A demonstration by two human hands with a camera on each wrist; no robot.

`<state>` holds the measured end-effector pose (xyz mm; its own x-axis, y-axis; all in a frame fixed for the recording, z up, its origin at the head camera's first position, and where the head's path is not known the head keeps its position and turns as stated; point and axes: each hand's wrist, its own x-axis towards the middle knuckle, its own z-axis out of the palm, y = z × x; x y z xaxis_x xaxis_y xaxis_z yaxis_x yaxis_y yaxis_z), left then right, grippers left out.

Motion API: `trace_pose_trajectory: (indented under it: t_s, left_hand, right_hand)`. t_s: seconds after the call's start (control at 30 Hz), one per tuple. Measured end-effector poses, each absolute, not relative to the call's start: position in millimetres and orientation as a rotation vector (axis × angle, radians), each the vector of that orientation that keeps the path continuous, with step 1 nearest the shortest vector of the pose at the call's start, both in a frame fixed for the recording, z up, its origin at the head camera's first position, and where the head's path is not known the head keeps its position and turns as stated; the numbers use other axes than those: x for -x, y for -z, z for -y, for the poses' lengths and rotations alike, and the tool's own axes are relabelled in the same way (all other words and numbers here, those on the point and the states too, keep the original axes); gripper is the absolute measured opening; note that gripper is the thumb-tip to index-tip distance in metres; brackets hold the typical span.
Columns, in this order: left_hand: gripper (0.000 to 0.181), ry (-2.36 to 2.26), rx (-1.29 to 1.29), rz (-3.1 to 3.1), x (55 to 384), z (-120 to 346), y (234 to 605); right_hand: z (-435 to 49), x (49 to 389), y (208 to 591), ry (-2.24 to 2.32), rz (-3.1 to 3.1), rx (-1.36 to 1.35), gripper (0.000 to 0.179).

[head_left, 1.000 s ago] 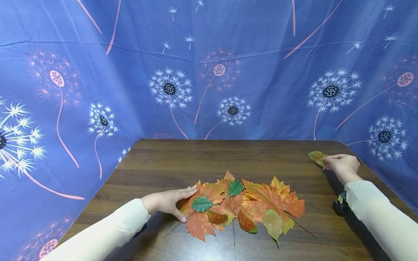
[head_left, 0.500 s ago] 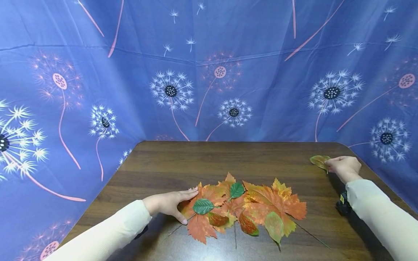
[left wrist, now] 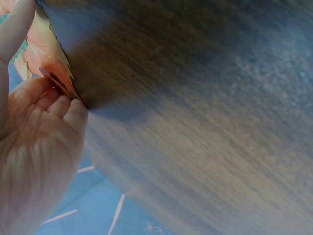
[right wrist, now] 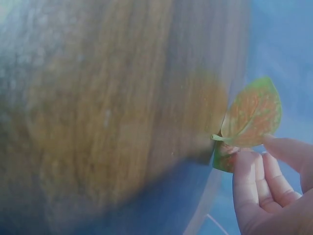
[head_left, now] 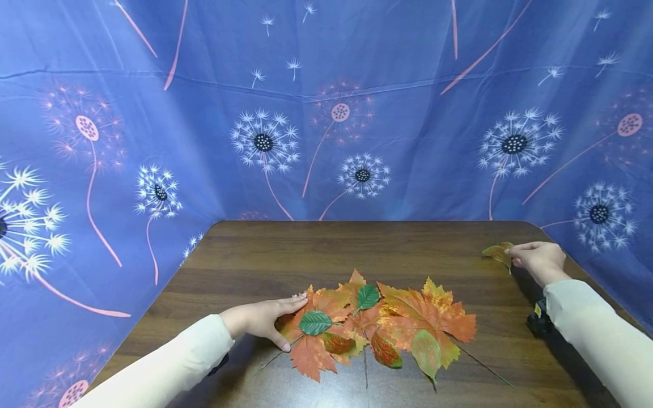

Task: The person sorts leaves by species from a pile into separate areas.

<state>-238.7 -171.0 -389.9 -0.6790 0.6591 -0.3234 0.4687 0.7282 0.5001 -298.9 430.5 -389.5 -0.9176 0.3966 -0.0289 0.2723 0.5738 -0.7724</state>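
My right hand (head_left: 541,262) is at the far right of the table, pinching a green-and-orange leaf (right wrist: 252,115) between thumb and fingers. Below that leaf, a red-green leaf part (right wrist: 225,157) shows at the fingertips in the right wrist view. My left hand (head_left: 262,320) rests at the left edge of a row of orange maple leaves (head_left: 313,357), thumb and fingers spread, fingertips touching the leaf edge (left wrist: 58,73). On the maple leaves lie two dark green leaves (head_left: 315,323), two red-and-green leaves (head_left: 386,349) and a pale green-orange leaf (head_left: 426,350).
The brown wooden table (head_left: 306,249) has rounded far corners. Thin stems (head_left: 484,365) stick out from the maple leaves toward the near side. A blue cloth with dandelion print (head_left: 423,113) hangs behind the table and at its sides.
The leaf in my right hand has turned and shows a different face, while the hand has shifted slightly right. My left hand and the leaf row stay in place.
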Motion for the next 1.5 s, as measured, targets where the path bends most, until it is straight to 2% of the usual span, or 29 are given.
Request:
trace_pose_trajectory:
  t_s: [0.17,0.37,0.5,0.8,1.13,1.5]
  left_hand:
    - [0.101,-0.541,-0.894,-2.432,240,171,391]
    - [0.101,-0.517,-0.875,-2.438,240,172,392]
    - [0.101,-0.513,-0.876,-2.439,239,172,392]
    - [0.101,-0.513,-0.872,-2.434,237,170,393]
    - [0.101,-0.544,-0.858,-2.429,240,172,394]
    - [0.102,-0.529,-0.827,-2.426,242,172,394]
  right_hand:
    - [-434,297,388,-1.332,2.638,0.563,0.040]
    - [-432,297,389,-1.514,2.498,0.606,0.018]
    - [-430,296,390,-1.646,2.393,0.622,0.025]
    - [-427,286,395,-1.816,2.344,0.541,0.018]
    - [-423,290,382,-1.932,2.221,0.574,0.033]
    - [-424,285,380,-1.969,2.225,0.575,0.029]
